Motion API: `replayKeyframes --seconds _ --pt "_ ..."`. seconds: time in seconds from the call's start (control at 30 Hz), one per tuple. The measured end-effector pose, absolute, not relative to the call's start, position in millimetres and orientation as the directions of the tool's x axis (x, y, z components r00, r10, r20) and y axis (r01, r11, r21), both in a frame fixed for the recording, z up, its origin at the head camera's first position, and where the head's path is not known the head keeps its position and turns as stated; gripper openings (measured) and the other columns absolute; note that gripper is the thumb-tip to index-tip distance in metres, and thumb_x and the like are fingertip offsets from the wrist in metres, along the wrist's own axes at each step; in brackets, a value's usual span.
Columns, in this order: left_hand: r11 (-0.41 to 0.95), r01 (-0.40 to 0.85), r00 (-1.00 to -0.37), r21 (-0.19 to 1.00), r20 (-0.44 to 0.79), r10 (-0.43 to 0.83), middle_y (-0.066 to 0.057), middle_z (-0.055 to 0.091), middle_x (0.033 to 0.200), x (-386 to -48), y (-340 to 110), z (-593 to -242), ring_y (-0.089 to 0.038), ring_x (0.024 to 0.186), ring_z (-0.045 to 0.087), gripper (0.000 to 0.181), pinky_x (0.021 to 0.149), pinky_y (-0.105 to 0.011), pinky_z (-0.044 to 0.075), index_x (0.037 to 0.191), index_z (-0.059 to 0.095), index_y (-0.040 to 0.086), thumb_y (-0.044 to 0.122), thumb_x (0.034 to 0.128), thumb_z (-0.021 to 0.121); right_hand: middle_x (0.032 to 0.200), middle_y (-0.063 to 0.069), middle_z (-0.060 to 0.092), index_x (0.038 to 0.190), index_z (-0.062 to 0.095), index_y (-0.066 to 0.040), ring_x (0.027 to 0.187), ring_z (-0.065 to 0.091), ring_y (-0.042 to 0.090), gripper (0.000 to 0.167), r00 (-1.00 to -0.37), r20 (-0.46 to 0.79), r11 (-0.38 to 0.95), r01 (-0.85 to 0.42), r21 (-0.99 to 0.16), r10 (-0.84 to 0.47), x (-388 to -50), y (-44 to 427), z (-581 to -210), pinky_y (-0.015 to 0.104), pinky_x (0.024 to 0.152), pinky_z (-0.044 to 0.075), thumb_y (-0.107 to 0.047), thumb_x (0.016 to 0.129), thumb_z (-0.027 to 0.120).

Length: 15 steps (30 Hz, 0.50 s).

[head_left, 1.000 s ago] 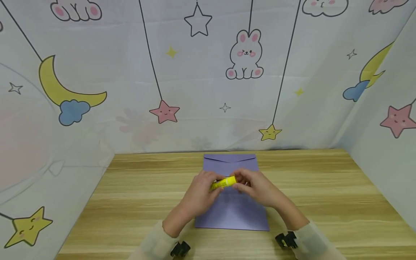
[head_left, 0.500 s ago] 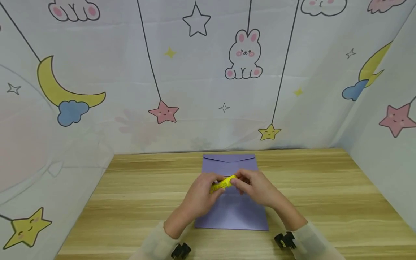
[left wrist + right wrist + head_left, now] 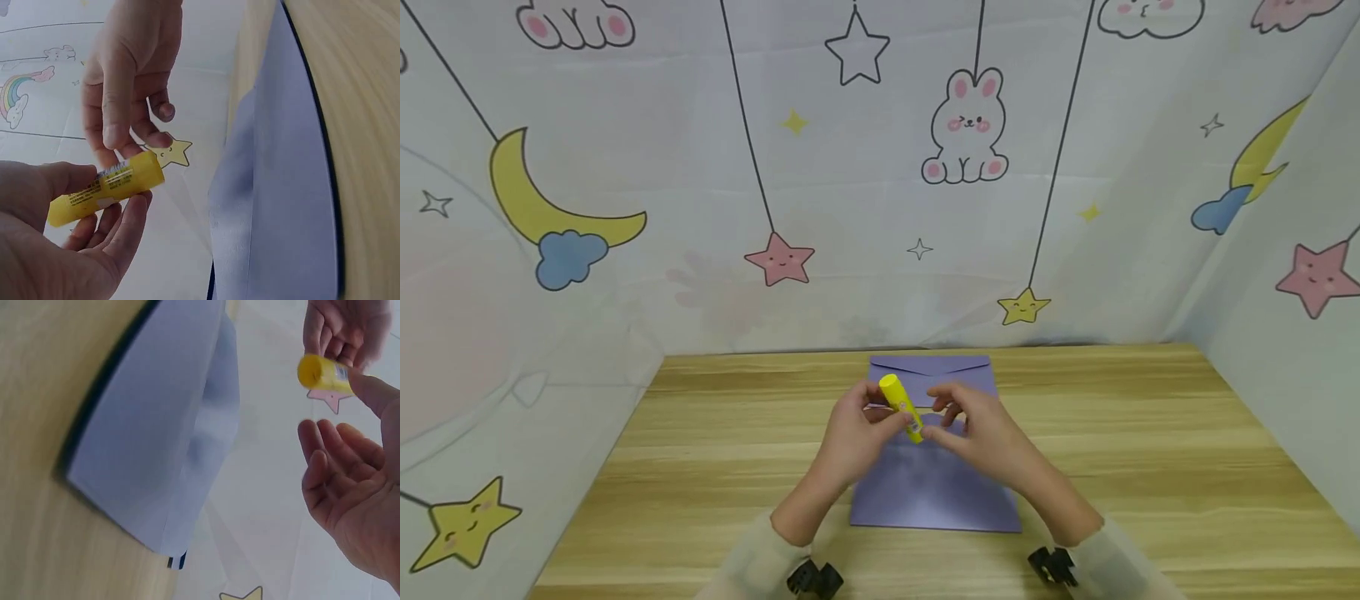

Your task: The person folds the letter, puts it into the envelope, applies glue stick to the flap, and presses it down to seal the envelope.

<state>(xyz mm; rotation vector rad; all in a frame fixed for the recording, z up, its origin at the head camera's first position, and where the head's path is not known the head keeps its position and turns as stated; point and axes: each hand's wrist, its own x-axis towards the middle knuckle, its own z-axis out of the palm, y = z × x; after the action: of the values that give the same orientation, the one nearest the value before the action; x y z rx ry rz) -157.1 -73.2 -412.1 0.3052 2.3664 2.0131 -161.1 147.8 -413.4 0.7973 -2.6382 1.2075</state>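
Note:
A yellow glue stick (image 3: 901, 406) is pinched between the thumb and fingers of my left hand (image 3: 853, 437), above a purple envelope (image 3: 936, 496). In the head view it tilts, with one end up to the left and the other down toward my right thumb. Its printed label faces the left wrist view, where the glue stick (image 3: 106, 189) crosses my left hand (image 3: 62, 256). My right hand (image 3: 992, 433) is beside its lower end with fingers loosely bent and parted. In the right wrist view nothing lies in the palm of my right hand (image 3: 365, 487); whether its thumb touches the stick I cannot tell.
The envelope lies flat on a wood-grain table (image 3: 737, 450), its flap end toward the back. A white cloth (image 3: 865, 192) printed with stars, moons and a rabbit hangs behind the table and along both sides. Dark camera mounts (image 3: 815, 577) sit at both wrists.
The glue stick has swung from lying sideways between both hands to a steeper tilt in my left hand. My right fingers have come off its end and spread.

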Motion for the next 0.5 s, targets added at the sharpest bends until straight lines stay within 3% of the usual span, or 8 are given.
replayKeyframes --seconds 0.2,0.5 --pt "-0.046 0.024 -0.985 0.999 0.032 0.17 -0.023 0.063 0.117 -156.9 -71.0 -409.5 -0.031 0.1 0.075 0.047 0.086 -0.039 0.063 0.132 0.049 -0.009 0.001 0.0952 0.077 0.119 0.006 0.069 0.127 0.067 -0.009 0.099 0.065 0.019 0.045 -0.798 0.444 0.577 -0.602 -0.551 -0.408 -154.1 138.5 -413.7 0.045 0.081 0.059 -0.019 0.09 0.089" --pt "-0.089 -0.032 -0.978 0.995 -0.013 0.208 -0.026 0.065 0.121 -154.5 -66.6 -412.8 -0.031 0.106 0.074 0.041 0.086 -0.036 0.063 0.123 0.048 -0.011 0.002 0.0965 0.077 0.112 -0.002 0.067 0.118 0.072 -0.009 0.103 0.062 0.015 0.036 -0.713 0.548 0.6 -0.685 -0.413 -0.438 -154.3 134.7 -419.2 0.035 0.087 0.057 -0.017 0.089 0.09"
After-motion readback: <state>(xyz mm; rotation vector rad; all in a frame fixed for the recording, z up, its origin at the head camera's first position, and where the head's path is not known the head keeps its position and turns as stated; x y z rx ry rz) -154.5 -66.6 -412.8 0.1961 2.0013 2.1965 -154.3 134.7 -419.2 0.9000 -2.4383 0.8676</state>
